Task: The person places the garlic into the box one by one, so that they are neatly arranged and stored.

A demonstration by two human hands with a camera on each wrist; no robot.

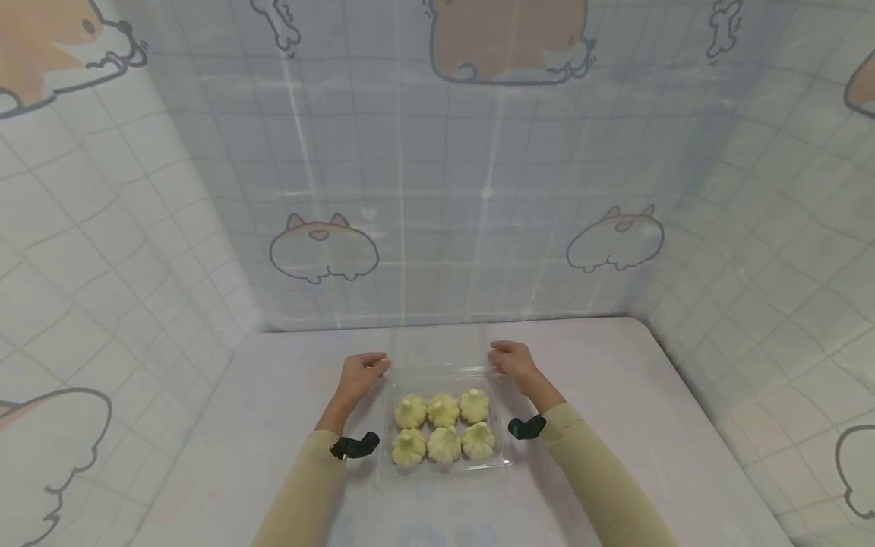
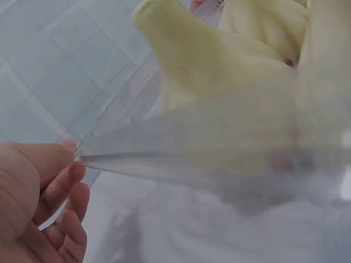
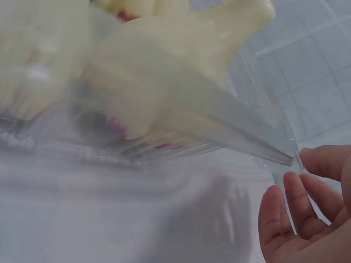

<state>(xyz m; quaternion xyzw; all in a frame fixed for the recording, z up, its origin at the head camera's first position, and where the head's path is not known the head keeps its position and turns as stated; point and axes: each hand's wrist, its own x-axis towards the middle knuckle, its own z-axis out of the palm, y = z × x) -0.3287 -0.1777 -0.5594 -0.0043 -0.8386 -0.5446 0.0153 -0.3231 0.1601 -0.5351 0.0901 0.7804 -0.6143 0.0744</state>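
Note:
A clear plastic box point(image 1: 502, 444) sits on the table with several pale garlic bulbs point(image 1: 443, 410) in two rows. Its clear lid point(image 2: 142, 161) stands raised, and its edges are hard to see in the head view. At the lid's left corner, my left hand point(image 1: 360, 377) pinches the thin edge between thumb and forefinger, the other fingers loosely bent. My right hand point(image 1: 516, 363) has thumb and forefinger at the opposite corner of the lid point(image 3: 263, 148), apparently pinching it. Purple-red marks show on the bulbs point(image 3: 164, 104) through the plastic.
The pale table point(image 1: 601, 395) reaches back to a wall sheet point(image 1: 444, 190) with a grid and cartoon dogs. Similar sheets stand at the left and right. Black wrist cameras point(image 1: 355, 446) are strapped over both sleeves, beside the box.

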